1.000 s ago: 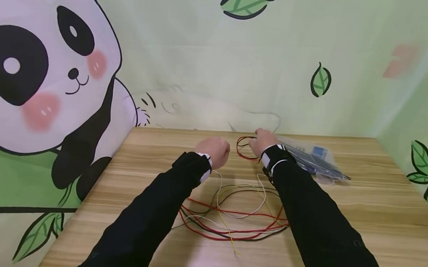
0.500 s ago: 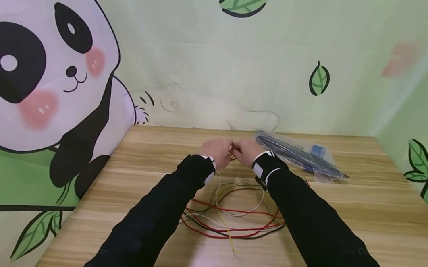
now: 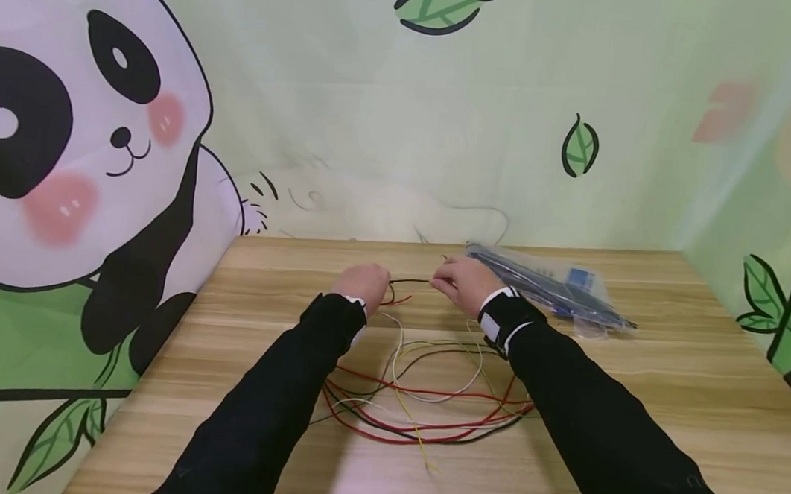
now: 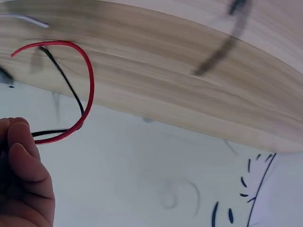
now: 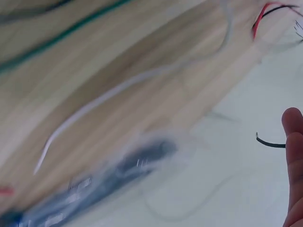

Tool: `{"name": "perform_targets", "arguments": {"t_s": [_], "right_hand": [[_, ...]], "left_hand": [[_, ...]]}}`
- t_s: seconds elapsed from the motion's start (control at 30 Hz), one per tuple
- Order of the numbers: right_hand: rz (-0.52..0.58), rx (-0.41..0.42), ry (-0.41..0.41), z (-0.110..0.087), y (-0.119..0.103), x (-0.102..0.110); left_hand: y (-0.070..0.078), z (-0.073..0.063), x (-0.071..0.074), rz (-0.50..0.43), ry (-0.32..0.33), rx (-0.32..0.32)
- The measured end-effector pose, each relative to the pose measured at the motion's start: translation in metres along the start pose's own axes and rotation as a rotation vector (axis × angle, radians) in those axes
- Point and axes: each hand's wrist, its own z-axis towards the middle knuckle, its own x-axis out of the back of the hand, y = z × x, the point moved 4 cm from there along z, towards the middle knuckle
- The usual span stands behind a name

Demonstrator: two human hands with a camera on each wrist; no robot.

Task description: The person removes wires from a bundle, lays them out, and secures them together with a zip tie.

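Between my two hands a short black wire (image 3: 410,280) stretches above the far part of the table. My left hand (image 3: 361,286) grips it together with a red wire (image 4: 91,80); both curve out past the fingers in a loop in the left wrist view. On the other side my right hand (image 3: 466,282) pinches the black wire between thumb and fingertips. In the right wrist view its bent free end (image 5: 270,144) sticks out beyond those fingers. The stretch inside the left hand is hidden.
Nearer on the wooden table (image 3: 628,416) lies a loose coil of red wire (image 3: 402,442), black, green, white wire (image 3: 478,367) and yellow wire (image 3: 419,431). A clear plastic bag (image 3: 548,281) of long dark pieces lies right of my right hand, before the printed backdrop (image 3: 349,110).
The right hand brought the red and black wires from beside the bag to the left hand. Since then the hands have drawn apart, pulling the black wire out between them.
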Motion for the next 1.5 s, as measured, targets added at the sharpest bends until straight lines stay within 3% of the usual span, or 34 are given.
{"name": "perform_targets", "arguments": {"t_s": [0.3,0.47,0.67,0.83,1.0,1.13,1.27,1.37,1.5], "right_hand": [[-0.072,0.000,0.088,-0.066,0.032,0.062],[-0.101,-0.043,0.143,-0.109,0.043,0.098],[-0.139,-0.015,0.265,-0.150,0.048,0.126],[-0.188,-0.048,0.294,-0.172,0.053,0.137],[-0.241,-0.096,0.281,-0.191,0.059,0.141],[-0.285,-0.060,0.278,-0.199,0.057,0.138],[-0.309,0.006,0.282,-0.203,0.051,0.134],[-0.315,0.026,0.272,-0.203,0.046,0.130],[-0.306,0.053,0.255,-0.200,0.042,0.120]], "left_hand": [[-0.035,-0.013,-0.007,-0.043,0.026,0.058],[-0.042,-0.016,-0.010,-0.083,0.046,0.056],[-0.046,-0.020,-0.011,-0.102,0.075,0.074],[-0.041,-0.024,-0.004,-0.107,0.156,0.026],[-0.033,-0.035,0.015,-0.033,0.289,-0.086],[-0.038,-0.064,0.037,0.045,0.381,-0.178],[-0.046,-0.101,0.053,0.061,0.373,-0.230],[-0.056,-0.130,0.056,0.094,0.367,-0.233],[-0.071,-0.160,0.048,0.132,0.364,-0.201]]}}
